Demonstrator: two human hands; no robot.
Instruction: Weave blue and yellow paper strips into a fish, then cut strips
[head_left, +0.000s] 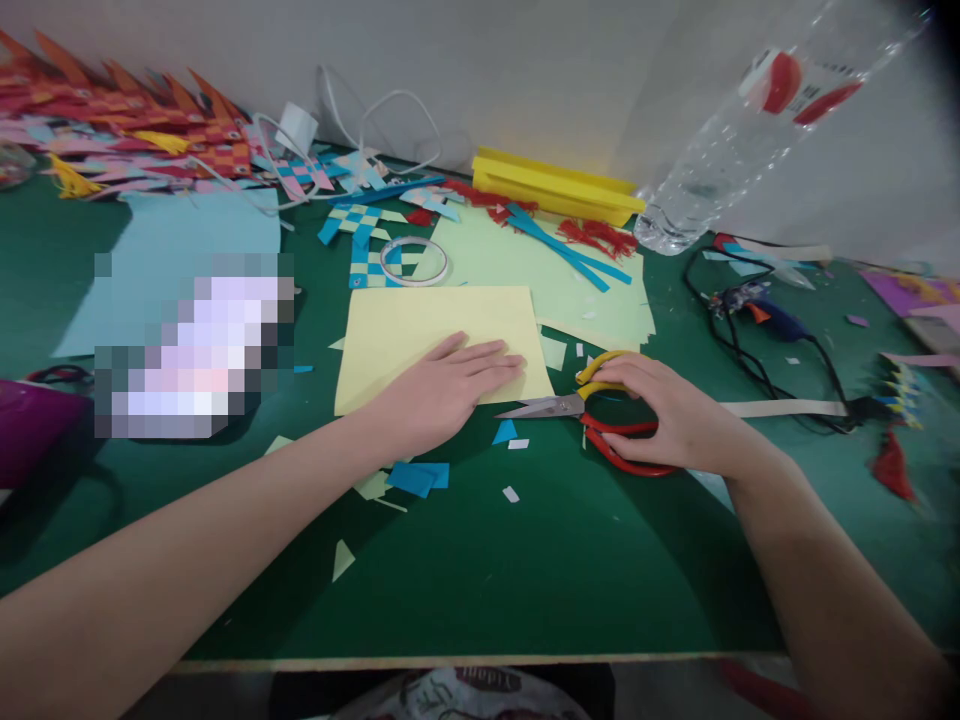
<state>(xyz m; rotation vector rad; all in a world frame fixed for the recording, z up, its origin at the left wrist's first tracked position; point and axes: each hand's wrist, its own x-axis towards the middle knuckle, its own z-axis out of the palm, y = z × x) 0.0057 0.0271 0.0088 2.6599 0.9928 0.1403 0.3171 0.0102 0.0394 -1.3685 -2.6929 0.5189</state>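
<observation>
Flat on a pale yellow sheet of paper (390,345) lies my left hand (450,395), fingers stretched out. My right hand (660,415) grips a pair of scissors (551,405) with one yellow and one red handle loop. The blades are slightly parted and point left, close to the sheet's lower right edge. Blue paper scraps (420,477) and small white and pale green offcuts lie on the green table (525,580) just below the hands. Part of the sheet is hidden under my left hand.
Pale green sheets (480,245), blue strips (566,250), a tape roll (414,261) and a folded yellow paper (555,187) lie behind. A clear bottle (750,140) leans at the wall. A blurred-out phone-like object (202,360) stands left; a glue gun (780,320) lies right.
</observation>
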